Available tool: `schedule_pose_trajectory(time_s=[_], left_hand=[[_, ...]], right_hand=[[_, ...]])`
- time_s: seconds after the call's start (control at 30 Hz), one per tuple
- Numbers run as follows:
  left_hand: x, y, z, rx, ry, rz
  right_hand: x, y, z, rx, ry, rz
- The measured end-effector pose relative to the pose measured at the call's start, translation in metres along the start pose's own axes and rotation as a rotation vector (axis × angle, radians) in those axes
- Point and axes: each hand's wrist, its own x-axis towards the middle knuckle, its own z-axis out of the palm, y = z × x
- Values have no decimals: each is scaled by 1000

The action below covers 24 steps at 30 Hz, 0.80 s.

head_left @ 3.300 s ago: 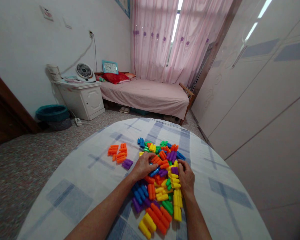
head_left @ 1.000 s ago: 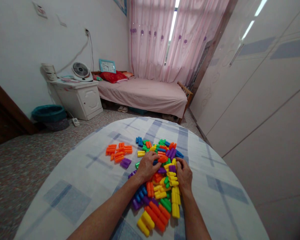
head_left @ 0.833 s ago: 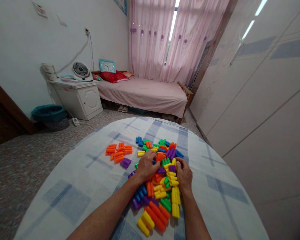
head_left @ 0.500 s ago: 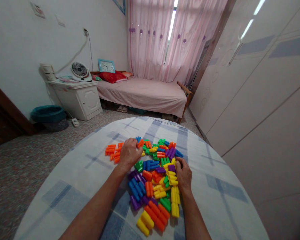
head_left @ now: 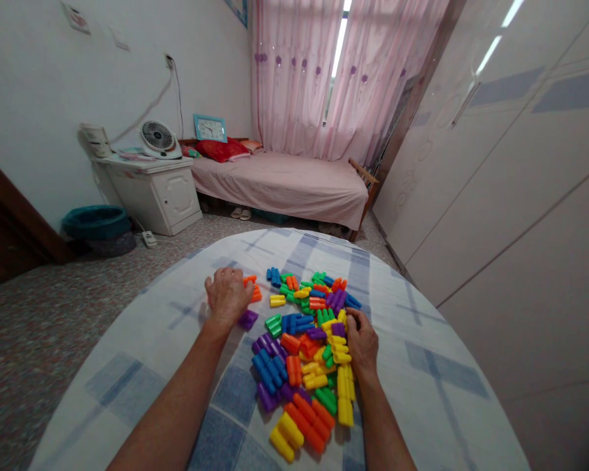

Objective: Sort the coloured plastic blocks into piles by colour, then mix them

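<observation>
A heap of coloured plastic blocks point(head_left: 304, 347) lies on a round table under a white cloth with blue checks point(head_left: 142, 373). My left hand point(head_left: 227, 294) is to the left of the heap, knuckles up and fingers curled over a small group of orange blocks point(head_left: 255, 294), most of which it hides. A purple block point(head_left: 248, 319) lies just under its wrist. My right hand point(head_left: 360, 340) rests at the heap's right edge. Its fingers are curled against yellow and purple blocks, and what they hold is hidden.
Beyond the table are a bed with a pink cover point(head_left: 285, 183), a white bedside cabinet point(head_left: 152, 193) with a fan point(head_left: 158, 139), and a teal basin point(head_left: 95, 221) on the speckled floor. White wardrobe doors point(head_left: 510, 183) fill the right side.
My left hand left the middle of the heap with an orange block and moved left to the orange group. The right hand stayed at the heap's right edge.
</observation>
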Motion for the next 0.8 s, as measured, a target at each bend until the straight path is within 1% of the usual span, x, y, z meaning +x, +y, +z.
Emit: schedule_pose_trajectory(time_s=[0.07,0.13,0.2,0.3,0.37,0.47,0.6,0.67,0.8], left_hand=[[-3,13,5,-181,5,120],[-10,31,11,-394,5,266],[-21,51,17,-549,2,401],[-40,74,24,-623,-48,568],[-49,82,28,-615,-100,636],[-54,85,33,-595,-163,690],[-55,86,36,-565,-207,743],[-55,88,36,-550,-210,728],[-56,88,36,-565,-174,682]], right_hand=[[0,0,0,-1,-4,1],[0,-1,0,5,-2,-1],[0,-1,0,15,0,2],[0,-1,0,22,-4,5],[0,0,0,16,-2,-7],[0,0,1,6,6,-30],[-1,-1,0,7,1,-27],[-1,-2,0,11,1,-23],[-1,-2,0,9,8,-21]])
